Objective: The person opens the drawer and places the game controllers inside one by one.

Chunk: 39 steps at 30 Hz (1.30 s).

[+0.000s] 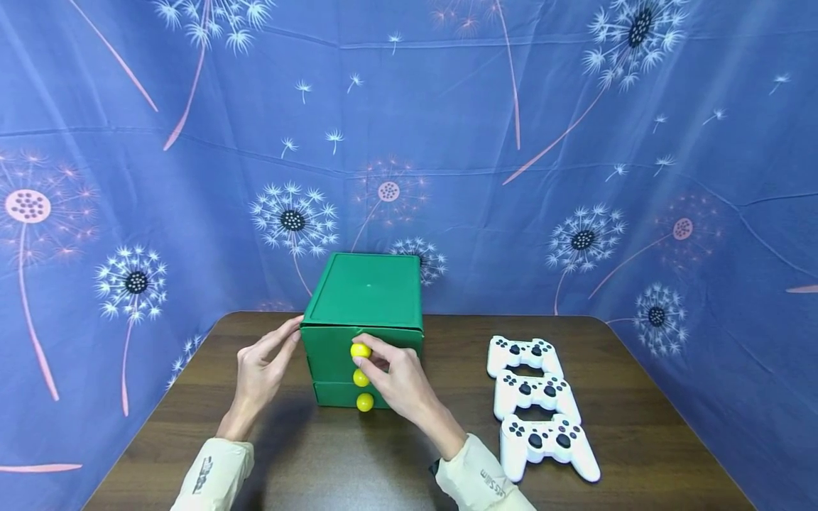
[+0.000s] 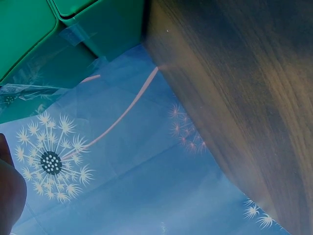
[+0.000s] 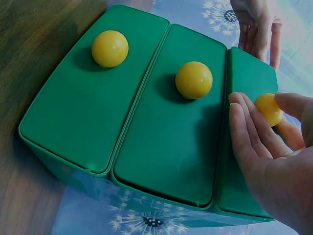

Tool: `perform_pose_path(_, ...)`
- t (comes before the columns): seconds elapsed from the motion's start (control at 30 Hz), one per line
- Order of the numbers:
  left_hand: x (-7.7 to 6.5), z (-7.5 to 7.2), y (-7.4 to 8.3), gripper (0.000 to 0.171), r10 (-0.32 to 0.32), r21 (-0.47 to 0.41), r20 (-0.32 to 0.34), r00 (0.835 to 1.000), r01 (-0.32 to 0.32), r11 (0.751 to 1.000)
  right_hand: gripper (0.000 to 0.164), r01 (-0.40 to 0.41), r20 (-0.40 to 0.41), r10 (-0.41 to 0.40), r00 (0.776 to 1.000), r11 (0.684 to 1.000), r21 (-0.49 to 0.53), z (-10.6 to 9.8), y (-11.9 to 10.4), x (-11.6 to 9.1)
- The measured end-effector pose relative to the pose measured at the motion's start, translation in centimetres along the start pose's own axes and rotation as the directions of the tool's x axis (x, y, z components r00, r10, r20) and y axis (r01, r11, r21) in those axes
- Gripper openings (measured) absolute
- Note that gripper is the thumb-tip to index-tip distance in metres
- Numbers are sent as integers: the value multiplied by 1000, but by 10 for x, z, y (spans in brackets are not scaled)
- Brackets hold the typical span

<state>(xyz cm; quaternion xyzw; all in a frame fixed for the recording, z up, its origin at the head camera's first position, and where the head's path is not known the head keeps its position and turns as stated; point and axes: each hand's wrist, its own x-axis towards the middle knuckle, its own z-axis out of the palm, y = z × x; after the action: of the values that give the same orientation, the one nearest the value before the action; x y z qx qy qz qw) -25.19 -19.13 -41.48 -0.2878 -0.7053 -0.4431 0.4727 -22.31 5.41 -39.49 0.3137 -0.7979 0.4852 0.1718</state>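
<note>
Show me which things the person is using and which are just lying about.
Being used:
Green drawer box, left hand at its side
Top yellow knob, pinched by the right hand
Lower two yellow knobs, untouched parts of the box

Just lying about:
Three white game controllers, in a row on the wooden table

Your right hand [image 1: 405,382] makes a pinch, with the index finger [image 1: 378,345] above the thumb [image 1: 372,372]. Your right wrist [image 1: 449,433] is behind these fingers, lower and to their right. Your left hand [image 1: 258,370] is on their left side, its fingers [image 1: 275,337] almost straight and pointing forward, with the left wrist [image 1: 236,424] below.
</note>
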Motion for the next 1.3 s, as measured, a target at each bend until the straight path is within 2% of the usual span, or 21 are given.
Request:
perform_pose_path(0.1, 1, 0, 2, 42, 1, 0, 1, 1000, -1, 1000, 25, 3, 7, -3, 1000, 1000, 3, 0, -1, -2)
perform_pose_path(0.3, -4, -1, -11, 43, 4, -1, 8, 1000, -4, 1000, 26, -21, 27, 21, 999, 1000, 15, -1, -5, -6)
perform_pose_path(0.57, -3, -1, -9, 44, 17, -6, 1, 1000, -17, 1000, 26, -36, 51, 34, 998, 999, 38, -2, -12, -12)
perform_pose_path(0.97, -2, 0, -6, 44, 1, -4, 1, 1000, -1, 1000, 27, -51, 57, 48, 997, 997, 51, -2, -21, -22)
perform_pose_path(1.3, -3, -1, -7, 43, -7, 1, 7, 1000, 7, 1000, 25, -33, 50, 28, 998, 994, 100, -1, -25, -28)
